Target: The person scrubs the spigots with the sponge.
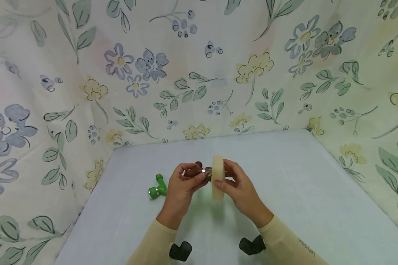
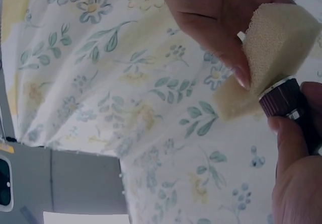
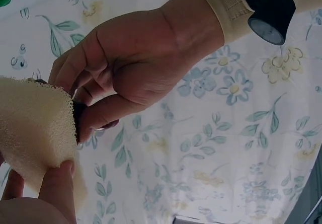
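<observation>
My left hand point(image 1: 181, 187) pinches a brown tap point(image 1: 194, 171) with a ribbed collar point(image 2: 279, 98) and a silver ring, held above the table. In my right hand point(image 1: 243, 191) is a cream-coloured sponge point(image 1: 217, 178), seen nearly edge-on from the head, thumb on its near face and fingers behind. The collar's end is right at the sponge's face in the left wrist view. From the right wrist, the sponge point(image 3: 37, 128) hides much of the tap, and the left hand point(image 3: 136, 63) reaches in behind it. A green tap point(image 1: 160, 189) lies on the table beside the left hand, partly covered by it.
A pale white-blue tabletop point(image 1: 285, 191) lies under both hands. Floral cloth point(image 1: 199, 73) hangs behind the table and along its sides. Each sleeved forearm carries a small black wrist camera point(image 1: 180, 251).
</observation>
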Demonstrator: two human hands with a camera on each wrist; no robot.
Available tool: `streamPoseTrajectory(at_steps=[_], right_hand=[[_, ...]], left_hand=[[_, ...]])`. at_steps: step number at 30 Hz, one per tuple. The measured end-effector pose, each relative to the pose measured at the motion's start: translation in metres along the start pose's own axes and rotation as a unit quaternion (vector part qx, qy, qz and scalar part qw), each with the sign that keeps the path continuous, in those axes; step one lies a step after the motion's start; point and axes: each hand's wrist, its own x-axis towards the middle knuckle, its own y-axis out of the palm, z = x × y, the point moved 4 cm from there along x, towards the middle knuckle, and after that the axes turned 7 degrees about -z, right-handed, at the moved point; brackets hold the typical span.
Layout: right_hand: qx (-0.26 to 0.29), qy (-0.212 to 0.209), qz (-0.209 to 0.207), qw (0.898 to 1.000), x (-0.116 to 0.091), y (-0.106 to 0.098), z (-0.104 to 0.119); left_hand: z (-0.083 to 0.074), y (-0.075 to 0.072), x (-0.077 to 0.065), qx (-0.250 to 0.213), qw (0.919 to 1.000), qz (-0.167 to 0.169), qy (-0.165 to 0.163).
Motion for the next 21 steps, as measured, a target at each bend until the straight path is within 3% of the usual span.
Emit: streamPoseTrajectory(at_steps=[10,15,21], right_hand=[[0.015,0.021,-0.006,1.000,0.000,-0.010,-0.009],[0.035,0.017,-0.009,0.999,-0.002,-0.008,-0.016],[0.047,0.007,-0.002,0.999,-0.007,0.001,0.003]], left_hand=[[-0.001,0.006,-0.004,-0.006,0.9989,0.047,-0.003],[-0.002,0.006,-0.003,0.006,0.9990,0.043,0.007],[0.000,0.002,0.000,0.023,0.9996,0.008,0.013]])
